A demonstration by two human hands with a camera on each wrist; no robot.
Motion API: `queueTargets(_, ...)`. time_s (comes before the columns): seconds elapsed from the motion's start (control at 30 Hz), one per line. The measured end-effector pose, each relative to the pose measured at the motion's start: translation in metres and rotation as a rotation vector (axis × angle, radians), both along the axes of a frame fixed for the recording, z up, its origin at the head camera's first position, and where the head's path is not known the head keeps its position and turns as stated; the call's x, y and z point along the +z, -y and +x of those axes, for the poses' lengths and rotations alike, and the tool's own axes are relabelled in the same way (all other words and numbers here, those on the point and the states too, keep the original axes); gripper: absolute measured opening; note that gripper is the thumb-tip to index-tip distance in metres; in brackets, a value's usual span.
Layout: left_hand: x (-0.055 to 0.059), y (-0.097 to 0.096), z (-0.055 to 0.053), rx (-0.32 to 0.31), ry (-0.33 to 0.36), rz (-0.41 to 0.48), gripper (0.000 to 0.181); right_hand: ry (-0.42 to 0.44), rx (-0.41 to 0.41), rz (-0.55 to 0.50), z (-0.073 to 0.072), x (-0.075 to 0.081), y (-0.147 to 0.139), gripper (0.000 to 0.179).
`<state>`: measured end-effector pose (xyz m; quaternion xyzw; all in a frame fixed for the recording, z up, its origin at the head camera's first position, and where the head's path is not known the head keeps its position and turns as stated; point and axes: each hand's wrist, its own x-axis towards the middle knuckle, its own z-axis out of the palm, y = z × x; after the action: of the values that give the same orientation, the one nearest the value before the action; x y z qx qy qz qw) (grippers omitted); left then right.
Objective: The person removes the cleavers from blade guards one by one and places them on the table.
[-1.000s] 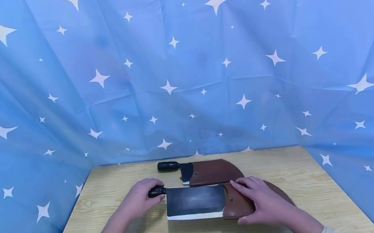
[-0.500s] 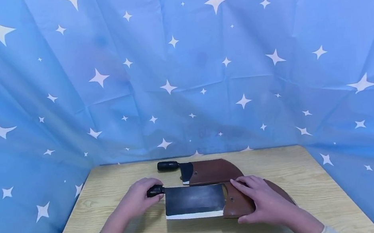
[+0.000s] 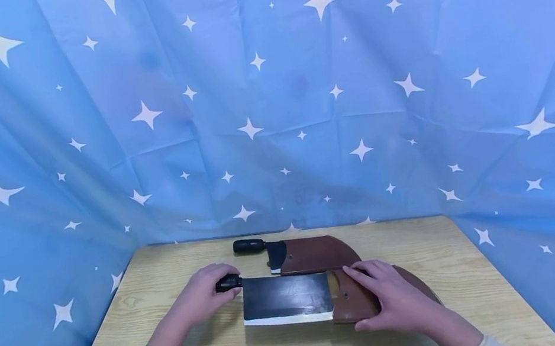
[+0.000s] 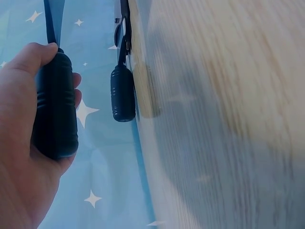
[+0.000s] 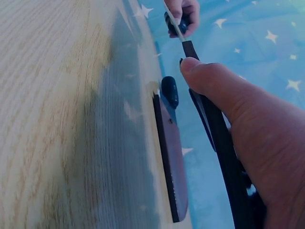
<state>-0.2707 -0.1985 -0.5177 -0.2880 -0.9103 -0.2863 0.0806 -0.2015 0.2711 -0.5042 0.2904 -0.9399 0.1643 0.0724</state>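
Note:
A cleaver [image 3: 286, 297] with a broad dark blade and a pale edge lies lengthwise across the head view, apparently held above the table. My left hand [image 3: 205, 293] grips its black handle [image 4: 55, 105], thumb along the top end in the left wrist view. At the right, the brown leather sheath [image 3: 353, 302] meets the blade's end; a tan strip shows at its mouth. My right hand [image 3: 390, 296] holds this sheath, thumb on the near side and fingers across the face. How much blade sits inside is hidden.
Behind them on the wooden table [image 3: 173, 266] lies a second cleaver in a brown sheath [image 3: 316, 252], its black handle [image 3: 248, 246] pointing left. A blue star-patterned cloth [image 3: 268, 108] hangs round the table's back and sides.
The cleaver and my left hand have shifted slightly left, and the sheath in my right hand very slightly right. More of the tan strip at the sheath's mouth shows.

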Motion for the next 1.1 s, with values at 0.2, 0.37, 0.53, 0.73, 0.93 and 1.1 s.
queueTargets(0.2, -0.001, 0.002, 0.000, -0.005, -0.004, 0.003, 0.033, 0.000, -0.008, 0.001, 0.002, 0.001, -0.001, 0.110)
queueTargets(0.37, -0.004, 0.006, 0.000, 0.004, -0.010, 0.003, 0.032, -0.006, -0.018, 0.005, 0.002, 0.000, -0.003, 0.111)
queueTargets(0.53, -0.004, 0.010, 0.001, 0.002, -0.014, 0.001, 0.032, -0.022, -0.011, 0.005, 0.001, 0.000, -0.006, 0.112)
queueTargets(0.73, -0.004, 0.017, 0.002, 0.020, 0.026, -0.003, 0.031, 0.015, 0.007, 0.005, 0.002, 0.002, -0.009, 0.111)
queueTargets(0.93, -0.004, 0.025, 0.002, 0.019, 0.053, -0.004, 0.031, 0.057, 0.016, -0.003, 0.004, 0.006, -0.015, 0.110)
queueTargets(1.1, -0.006, 0.031, 0.001, 0.027, 0.056, -0.012, 0.031, 0.083, 0.000, -0.013, 0.003, 0.005, -0.022, 0.115)
